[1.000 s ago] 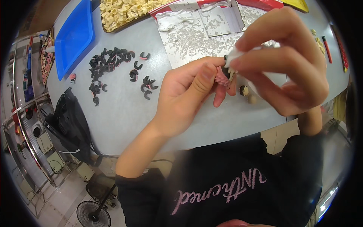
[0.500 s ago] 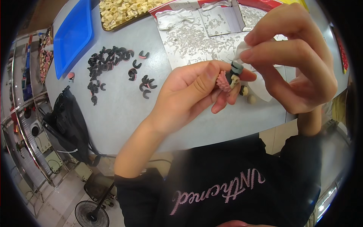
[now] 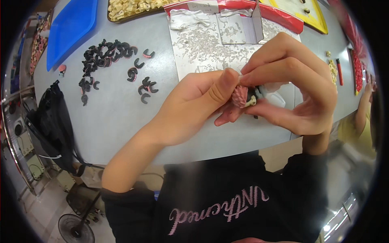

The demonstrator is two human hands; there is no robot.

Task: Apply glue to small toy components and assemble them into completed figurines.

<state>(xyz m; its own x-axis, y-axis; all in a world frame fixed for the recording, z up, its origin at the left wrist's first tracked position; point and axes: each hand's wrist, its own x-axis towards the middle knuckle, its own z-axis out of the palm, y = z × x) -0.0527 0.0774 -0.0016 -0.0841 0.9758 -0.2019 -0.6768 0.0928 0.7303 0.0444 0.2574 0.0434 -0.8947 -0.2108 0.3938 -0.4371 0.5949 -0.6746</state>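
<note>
My left hand [image 3: 190,106] is closed round a small figurine [image 3: 240,97] with a pink ridged top, a dark middle and a cream part. Its thumb presses along the upper side. My right hand [image 3: 306,91] curls in from the right, its fingertips and thumb meeting at the figurine. Inside that curl shows a thin, soft-looking white scrap [image 3: 275,86]; whether it is paper or cloth I cannot tell. The fingers hide much of the figurine. To the left lies a loose pile of black curved pieces [image 3: 107,56], some with pink edges.
A blue tray [image 3: 75,32] stands at the far left, near a small pink-topped figure [image 3: 62,69]. Cream pieces [image 3: 137,9] fill a tray at the back. A white sheet [image 3: 190,60] carries small grey pieces. A black bag [image 3: 50,125] hangs at the table's left edge. Another person's arm [image 3: 363,107] shows at right.
My right hand has come down and left with the white scrap, from above the figurine to round it. The view has shifted, bringing more of the right side in.
</note>
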